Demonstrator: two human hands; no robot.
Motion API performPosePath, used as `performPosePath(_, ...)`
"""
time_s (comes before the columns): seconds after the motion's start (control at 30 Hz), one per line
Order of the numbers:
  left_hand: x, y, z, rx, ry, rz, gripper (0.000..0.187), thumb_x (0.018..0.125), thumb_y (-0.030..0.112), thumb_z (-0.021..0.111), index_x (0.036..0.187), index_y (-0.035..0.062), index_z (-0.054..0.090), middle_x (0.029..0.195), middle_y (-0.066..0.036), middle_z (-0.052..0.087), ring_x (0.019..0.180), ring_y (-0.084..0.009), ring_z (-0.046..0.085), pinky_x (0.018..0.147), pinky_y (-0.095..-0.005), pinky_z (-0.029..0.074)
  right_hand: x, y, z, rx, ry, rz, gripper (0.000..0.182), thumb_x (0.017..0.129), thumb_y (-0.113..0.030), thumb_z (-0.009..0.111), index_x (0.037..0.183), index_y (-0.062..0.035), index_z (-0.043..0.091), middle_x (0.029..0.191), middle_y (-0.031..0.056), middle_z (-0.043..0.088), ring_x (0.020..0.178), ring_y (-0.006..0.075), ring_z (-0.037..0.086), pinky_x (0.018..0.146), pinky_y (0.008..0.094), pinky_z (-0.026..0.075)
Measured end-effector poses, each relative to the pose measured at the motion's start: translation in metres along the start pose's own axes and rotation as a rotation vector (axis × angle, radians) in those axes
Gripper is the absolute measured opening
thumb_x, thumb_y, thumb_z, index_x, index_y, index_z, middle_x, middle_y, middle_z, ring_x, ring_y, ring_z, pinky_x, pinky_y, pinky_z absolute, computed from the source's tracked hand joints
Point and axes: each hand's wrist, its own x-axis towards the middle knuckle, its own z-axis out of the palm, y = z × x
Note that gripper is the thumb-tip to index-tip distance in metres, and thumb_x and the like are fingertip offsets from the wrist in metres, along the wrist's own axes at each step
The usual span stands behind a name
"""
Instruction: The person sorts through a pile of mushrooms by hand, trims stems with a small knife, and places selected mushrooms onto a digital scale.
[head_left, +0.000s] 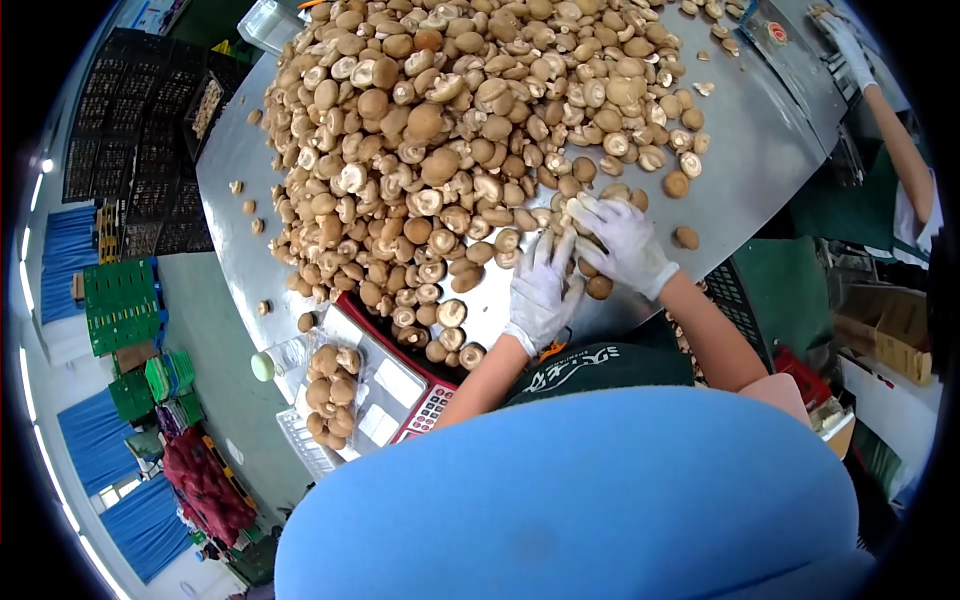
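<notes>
A large heap of brown mushrooms (430, 130) covers much of the metal table (232, 205). At the heap's near edge, my left hand (543, 288), in a white glove, reaches among the mushrooms with its fingers extended. Close to its right, my right hand (625, 240), also gloved, has its fingers spread over several mushrooms. The two hands nearly touch at the fingertips. A few mushrooms lie between and under them, partly hidden by the gloves. Neither hand shows a mushroom clearly gripped.
A red-edged scale (425, 412) carries a clear bag of mushrooms (332, 395), beside a bottle with a green cap (263, 367). A co-worker's gloved hand (850, 50) is at the upper right. Black crates (125, 130) and green crates (120, 305) stand at the left.
</notes>
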Motion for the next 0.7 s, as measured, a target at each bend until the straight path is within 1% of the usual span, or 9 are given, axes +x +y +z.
performPosePath(0.17,-0.034,-0.011,0.016,0.201,0.075,0.148,0.066,0.085,0.025,0.066,0.146,0.0117,0.046,0.142,-0.029,0.042,0.122,-0.0462,0.050,0.106,-0.0482,0.041,-0.012,-0.011,-0.019,0.191,-0.068,-0.020,0.025,0.088,-0.028,0.065,0.107,-0.0125,0.073,0.121,0.0084,0.066,0.104,0.0305,0.061,0.094,0.0408,0.047)
performPosePath(0.23,-0.038,-0.011,0.005,-0.067,0.009,0.057,0.062,0.088,0.020,0.062,0.148,0.0149,0.045,0.141,-0.027,0.045,0.122,-0.0431,0.050,0.107,-0.0487,0.038,0.001,-0.004,-0.017,0.220,0.111,-0.010,0.023,0.089,-0.026,0.063,0.104,-0.0125,0.074,0.120,0.0091,0.067,0.101,0.0315,0.062,0.093,0.0413,0.047)
performPosePath(0.37,-0.032,-0.016,-0.024,-0.160,0.163,-0.016,0.052,0.086,0.006,0.063,0.138,0.0091,0.054,0.123,-0.022,0.056,0.110,-0.0410,0.057,0.091,-0.0484,0.049,0.062,0.021,-0.009,0.206,0.240,0.115,0.036,0.092,-0.030,0.062,0.122,-0.0107,0.069,0.129,0.0128,0.064,0.116,0.0329,0.058,0.101,0.0426,0.047)
performPosePath(0.4,-0.027,-0.024,-0.020,-0.063,0.474,0.122,0.050,0.084,0.002,0.063,0.134,0.0050,0.055,0.119,-0.021,0.056,0.110,-0.0413,0.056,0.094,-0.0503,0.047,0.075,0.030,0.005,0.195,0.215,0.107,0.041,0.092,-0.033,0.062,0.128,-0.0120,0.066,0.130,0.0131,0.063,0.117,0.0331,0.058,0.103,0.0423,0.046)
performPosePath(0.47,-0.010,-0.032,-0.031,0.142,0.491,-0.075,0.059,0.084,0.014,0.066,0.139,-0.0006,0.047,0.138,-0.029,0.045,0.130,-0.0469,0.042,0.111,-0.0523,0.034,0.094,0.028,0.033,0.221,-0.008,0.226,0.057,0.090,-0.044,0.064,0.139,-0.0151,0.058,0.131,0.0132,0.062,0.120,0.0331,0.057,0.106,0.0427,0.043)
performPosePath(0.5,0.001,-0.035,-0.032,0.215,0.488,-0.214,0.065,0.084,0.020,0.068,0.141,-0.0021,0.044,0.145,-0.033,0.038,0.137,-0.0495,0.034,0.116,-0.0526,0.027,0.091,0.015,0.035,-0.096,-0.008,0.173,0.064,0.088,-0.050,0.063,0.144,-0.0189,0.053,0.128,0.0118,0.063,0.119,0.0317,0.058,0.108,0.0439,0.041)
performPosePath(0.6,0.012,-0.041,-0.022,0.280,0.328,-0.210,0.080,0.078,0.032,0.072,0.143,-0.0038,0.040,0.151,-0.040,0.025,0.144,-0.0552,0.016,0.122,-0.0543,0.015,0.081,0.000,0.026,-0.025,-0.074,0.050,0.061,0.089,-0.047,0.065,0.144,-0.0245,0.053,0.130,0.0104,0.063,0.118,0.0308,0.058,0.109,0.0437,0.039)
performPosePath(0.63,0.009,-0.038,-0.021,0.191,0.350,-0.202,0.078,0.078,0.029,0.071,0.143,-0.0011,0.041,0.151,-0.037,0.027,0.144,-0.0556,0.015,0.121,-0.0560,0.014,0.073,-0.001,0.021,0.017,-0.081,0.009,0.056,0.089,-0.047,0.065,0.139,-0.0235,0.058,0.125,0.0094,0.065,0.115,0.0302,0.059,0.110,0.0439,0.038)
performPosePath(0.7,0.002,-0.039,-0.026,0.286,0.184,-0.078,0.075,0.077,0.024,0.069,0.142,0.0007,0.041,0.145,-0.033,0.036,0.134,-0.0519,0.035,0.118,-0.0565,0.022,0.052,0.010,0.021,0.062,-0.084,-0.069,0.050,0.088,-0.045,0.066,0.132,-0.0210,0.064,0.121,0.0087,0.066,0.111,0.0304,0.059,0.110,0.0448,0.038)
